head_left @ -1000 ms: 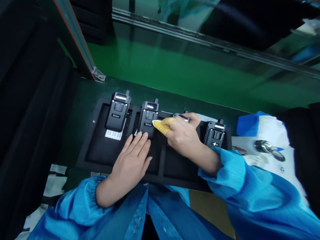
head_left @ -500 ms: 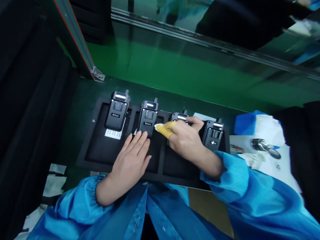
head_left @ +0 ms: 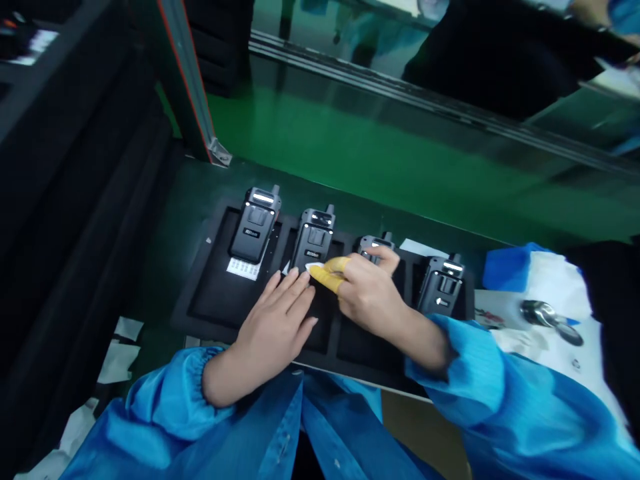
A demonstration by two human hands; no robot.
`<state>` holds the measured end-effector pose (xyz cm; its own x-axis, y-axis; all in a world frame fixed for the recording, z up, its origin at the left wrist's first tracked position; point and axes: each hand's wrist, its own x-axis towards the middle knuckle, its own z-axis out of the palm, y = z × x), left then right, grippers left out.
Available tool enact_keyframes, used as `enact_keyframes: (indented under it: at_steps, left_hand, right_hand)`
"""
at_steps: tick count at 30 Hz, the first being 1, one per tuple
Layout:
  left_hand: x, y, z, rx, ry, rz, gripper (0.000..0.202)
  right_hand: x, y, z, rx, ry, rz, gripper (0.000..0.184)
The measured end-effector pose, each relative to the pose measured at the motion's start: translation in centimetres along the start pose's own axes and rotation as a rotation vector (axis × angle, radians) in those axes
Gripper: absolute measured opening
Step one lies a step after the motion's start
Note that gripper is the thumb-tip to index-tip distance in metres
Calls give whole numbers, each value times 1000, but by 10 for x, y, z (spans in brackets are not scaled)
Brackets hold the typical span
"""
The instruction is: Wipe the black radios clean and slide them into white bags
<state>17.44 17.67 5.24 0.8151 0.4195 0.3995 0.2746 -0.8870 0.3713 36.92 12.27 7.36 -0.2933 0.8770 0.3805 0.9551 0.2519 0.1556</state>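
My left hand (head_left: 281, 328) lies flat with fingers stretched out, its fingertips at the lower edge of a dark handheld radio (head_left: 320, 235) labelled "Riton". My right hand (head_left: 371, 285) wears yellow finger covers (head_left: 327, 280) and pinches a small white wipe (head_left: 313, 266), most of it hidden by the fingers. The wipe meets the lower part of that same radio, just below its label. Another radio (head_left: 255, 225) stands to the left over a printed white label sheet (head_left: 243, 268). Behind my right hand a third radio (head_left: 369, 241) is partly covered; one more (head_left: 442, 283) is at the right.
Under the radios is a black foam tray (head_left: 210, 303) with recesses. At the right are a blue-and-white packet (head_left: 555, 280), a round metal container (head_left: 537, 311) and white paper. Paper scraps (head_left: 120, 360) lie at the left. A metal-framed post (head_left: 200, 107) rises behind.
My right hand has brought the wipe from beside the second radio onto its lower part, under the label. My left hand stays at that radio's lower edge. The whole view has shifted slightly.
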Motion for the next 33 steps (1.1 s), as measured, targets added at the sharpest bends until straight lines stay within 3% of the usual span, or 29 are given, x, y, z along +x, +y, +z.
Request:
enact_keyframes:
  at_steps: [3,6,10,16,20,24,28,33]
  left_hand:
    - [-2,-10,-12,-54,80,-51,29]
    - [-4,-25,-21,36,161,-122,27]
    - [-6,-42,-22,172,119,-166,33]
    - [-9,-44,-14,210,123,-147,33]
    - [-10,-43,-14,193,107,-174,33]
    - [-10,-44,-14,170,111,-186,31]
    - [-10,-44,-14,167,116,-175,31]
    - [-11,-45,-15,171,112,-175,31]
  right_hand:
    - [5,12,-5,20,47,121,34]
    - [30,22,3,26,99,201,35]
    - [79,23,26,52,41,230,36]
    - [129,13,54,87,-77,203,36]
    - [132,11,55,36,-86,89,40]
    - [115,22,47,18,-48,-46,37]
    - [101,31,44,-35,-7,-42,35]
    - [117,19,46,-108,41,-123,35]
